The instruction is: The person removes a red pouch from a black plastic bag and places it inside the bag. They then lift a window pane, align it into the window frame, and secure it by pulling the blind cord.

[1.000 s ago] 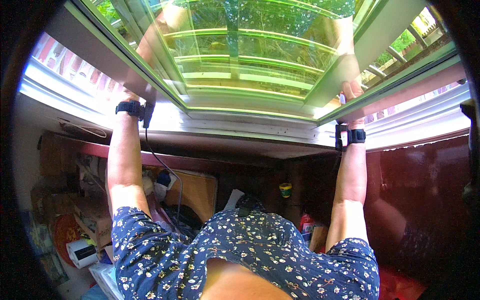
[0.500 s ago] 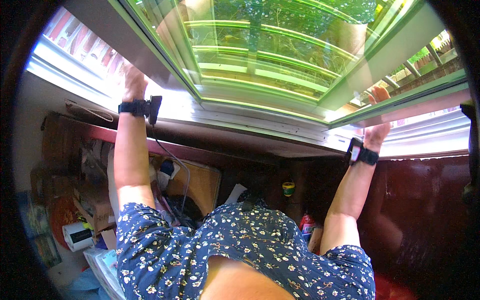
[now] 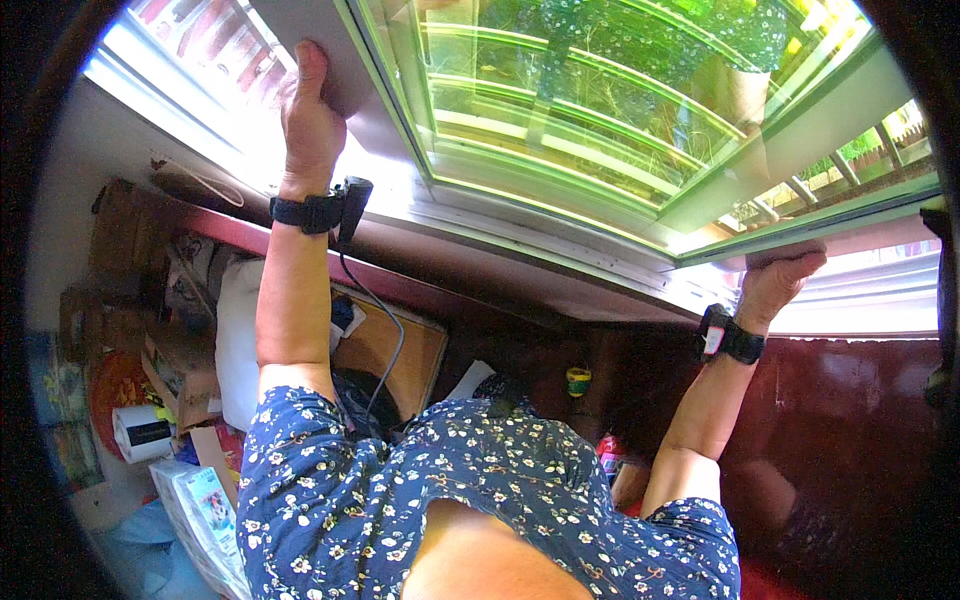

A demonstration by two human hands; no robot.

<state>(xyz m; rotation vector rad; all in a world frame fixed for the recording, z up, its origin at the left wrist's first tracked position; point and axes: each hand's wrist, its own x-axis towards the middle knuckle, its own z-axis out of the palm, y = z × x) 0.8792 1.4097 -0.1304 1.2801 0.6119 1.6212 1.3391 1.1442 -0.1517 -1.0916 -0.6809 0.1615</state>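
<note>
A large window sash with a white frame and greenish glass stands tilted across the upper part of the view. My left hand is at the sash's left side, thumb pointing up along the frame; its other fingers are mostly hidden at the frame's edge. At the right end, my right hand holds the lower edge of the frame from below. Its thumb lies along the edge, while the fingertips are out of sight. Each wrist wears a black strap with a small device, and a cable hangs from the left one.
A white window sill runs below the sash, with a cord at its left. Lower left are cardboard boxes, a white roll and a wrapped package. A small green-yellow tub sits by the dark red wall.
My left hand has moved up and right onto the sash's side, its thumb now showing. My right hand's fingers, earlier raised past the lower frame, now sit at its underside. The view has shifted slightly.
</note>
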